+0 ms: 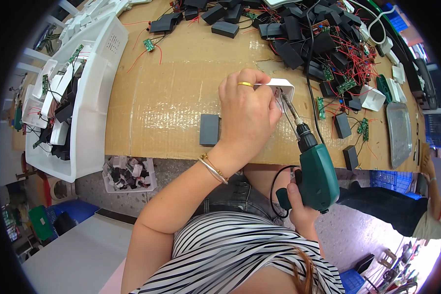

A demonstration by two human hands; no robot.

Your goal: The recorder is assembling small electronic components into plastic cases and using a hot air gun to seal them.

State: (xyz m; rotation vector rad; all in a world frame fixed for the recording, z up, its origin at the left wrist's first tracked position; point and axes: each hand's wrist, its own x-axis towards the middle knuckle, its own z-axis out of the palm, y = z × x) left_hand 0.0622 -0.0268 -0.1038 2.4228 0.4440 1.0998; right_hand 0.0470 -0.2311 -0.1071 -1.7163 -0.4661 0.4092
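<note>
Left hand (pixel 247 115) closed over one white plastic housing (pixel 282 88) on cardboard sheet (pixel 171 93); right hand (pixel 299 203) wrapped around one green electric screwdriver (pixel 316 169), bit inside housing. One black box (pixel 209 129) just beside left hand. One white bin (pixel 90 93) at far left. One metal tray (pixel 399 132) at right.

The electric screwdriver (pixel 317 172) is dark green with a black cord, and the small housing (pixel 282 88) under the left hand (pixel 245 115) is white, as is the big bin (pixel 90 112) at the left. The tabletop (pixel 171 93) is cardboard brown, strewn with black boxes (pixel 299 34), red wires (pixel 350 54) and green circuit boards (pixel 347 84). A gold ring (pixel 245 84) and gold bangle (pixel 212 169) show, above a black-and-white striped shirt (pixel 235 259).
</note>
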